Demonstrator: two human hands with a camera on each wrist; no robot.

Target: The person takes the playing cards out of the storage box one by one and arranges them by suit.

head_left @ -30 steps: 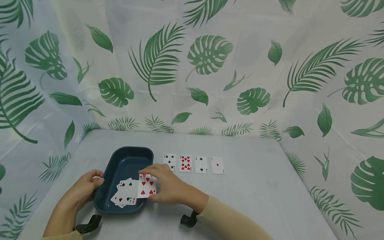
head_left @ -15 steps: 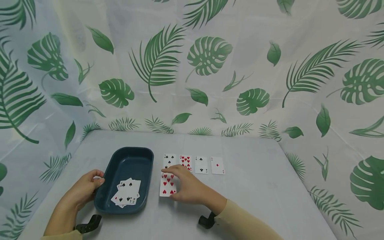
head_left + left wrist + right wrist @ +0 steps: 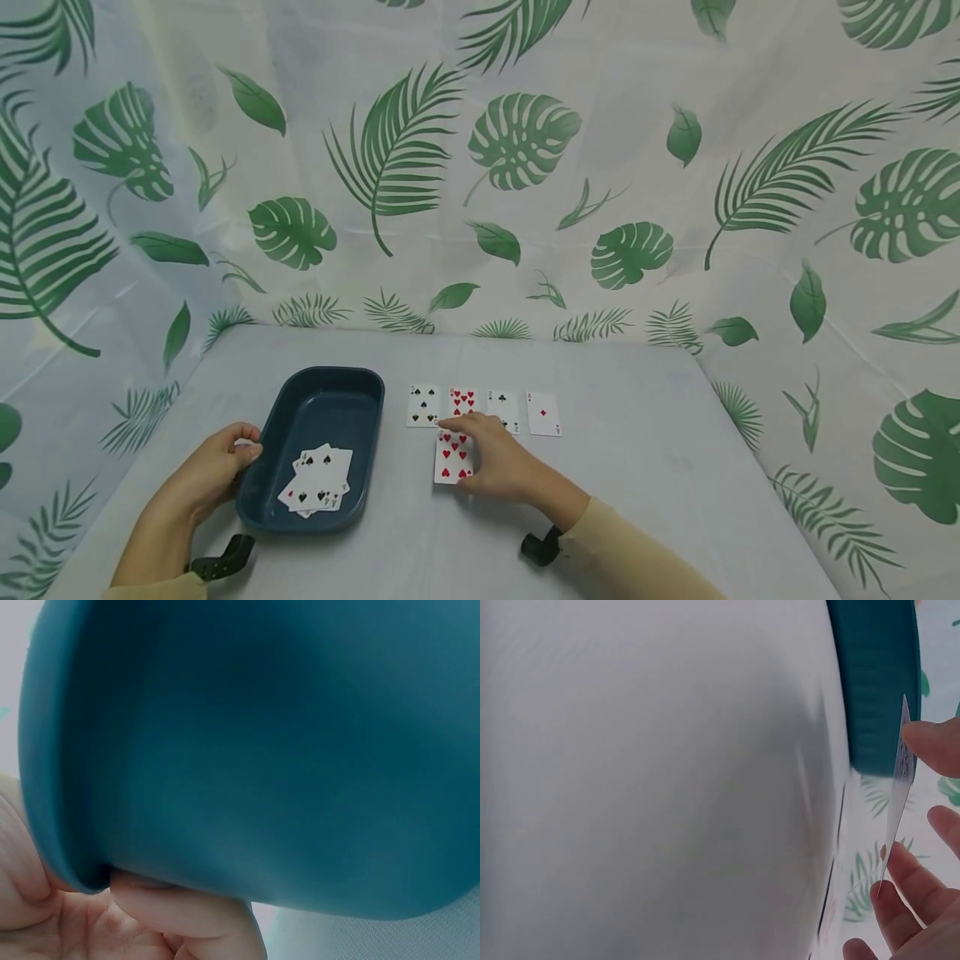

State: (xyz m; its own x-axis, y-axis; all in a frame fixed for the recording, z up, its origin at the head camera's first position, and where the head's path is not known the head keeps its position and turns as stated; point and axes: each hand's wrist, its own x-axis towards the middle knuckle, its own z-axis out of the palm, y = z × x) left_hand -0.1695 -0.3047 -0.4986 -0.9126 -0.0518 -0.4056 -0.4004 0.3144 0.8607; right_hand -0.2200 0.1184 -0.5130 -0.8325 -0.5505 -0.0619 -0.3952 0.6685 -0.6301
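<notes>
– Step in hand?
– Seemingly positioning a heart card (image 3: 453,460), pinched by its edges in the right grip (image 3: 504,460), over the tabletop (image 3: 637,492), just on the near side of the row of four cards (image 3: 502,405).
– And the left grip (image 3: 210,471)?
– Curled on the rim of the blue tray (image 3: 330,408), steadying perhaps; loose pile of cards (image 3: 318,479) inside.
– Next move?
– Probably lowering flat and releasing cleanly, without nudging the row.

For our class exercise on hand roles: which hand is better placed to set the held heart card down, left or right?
Right, I'd judge: the right hand holds the heart card above the table, near the card row. The left hand is farther away, gripping the blue tray.
</notes>
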